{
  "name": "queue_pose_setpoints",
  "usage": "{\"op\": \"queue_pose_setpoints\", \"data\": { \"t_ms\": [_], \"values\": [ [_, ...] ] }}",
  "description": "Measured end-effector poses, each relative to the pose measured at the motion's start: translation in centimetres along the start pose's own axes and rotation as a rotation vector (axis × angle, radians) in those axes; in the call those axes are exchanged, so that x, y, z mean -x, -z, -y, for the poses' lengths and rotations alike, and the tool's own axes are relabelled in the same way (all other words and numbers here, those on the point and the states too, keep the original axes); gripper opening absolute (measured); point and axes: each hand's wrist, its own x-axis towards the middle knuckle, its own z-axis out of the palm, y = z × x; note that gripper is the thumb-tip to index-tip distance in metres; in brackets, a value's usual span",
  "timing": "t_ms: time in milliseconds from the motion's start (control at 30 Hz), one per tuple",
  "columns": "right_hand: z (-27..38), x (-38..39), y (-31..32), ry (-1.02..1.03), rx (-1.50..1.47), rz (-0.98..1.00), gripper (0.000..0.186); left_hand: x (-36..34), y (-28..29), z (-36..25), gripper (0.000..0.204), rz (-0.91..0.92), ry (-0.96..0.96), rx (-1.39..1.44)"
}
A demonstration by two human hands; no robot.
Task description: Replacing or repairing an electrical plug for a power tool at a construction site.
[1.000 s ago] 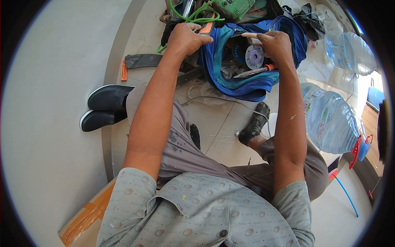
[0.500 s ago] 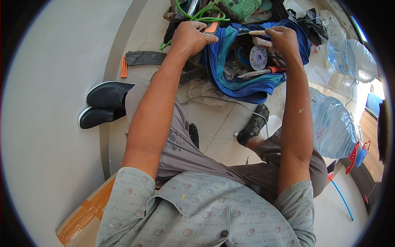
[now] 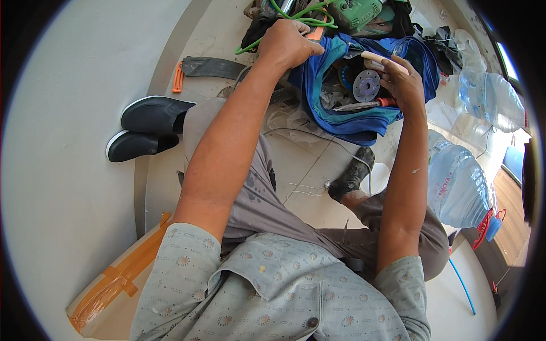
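Note:
I sit on the floor over an open blue tool bag (image 3: 318, 91). My left hand (image 3: 289, 42) grips the bag's rim at its upper left, fingers curled over the cloth. My right hand (image 3: 398, 79) is above the bag's right side, closed on a pale, wooden-looking handle (image 3: 378, 58). Inside the bag lie a round grey cutting disc (image 3: 365, 85) and a screwdriver with a red handle (image 3: 364, 104).
A green power tool (image 3: 355, 10) with a green cord lies beyond the bag. Two black shoes (image 3: 151, 128) stand at left by an orange tool (image 3: 178, 78). Large water bottles (image 3: 458, 182) lie at right. A taped cardboard box (image 3: 114, 278) sits under me.
My right hand has drawn slightly up and right over the bag with the pale handle. My left hand stays on the bag's rim.

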Motion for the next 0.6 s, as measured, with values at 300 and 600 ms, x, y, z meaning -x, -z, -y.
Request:
{"op": "queue_pose_setpoints", "data": {
  "t_ms": [300,600],
  "values": [
    [3.6,7.2,-2.6,0.322,0.779,-0.265,0.037,0.1,0.3,0.3,0.057,0.005,0.036,-0.04],
    [-8.3,3.1,-7.1,0.739,1.518,0.416,0.011,-0.3,-0.3,-0.8,0.061,0.074,0.073,-0.051]
  ]
}}
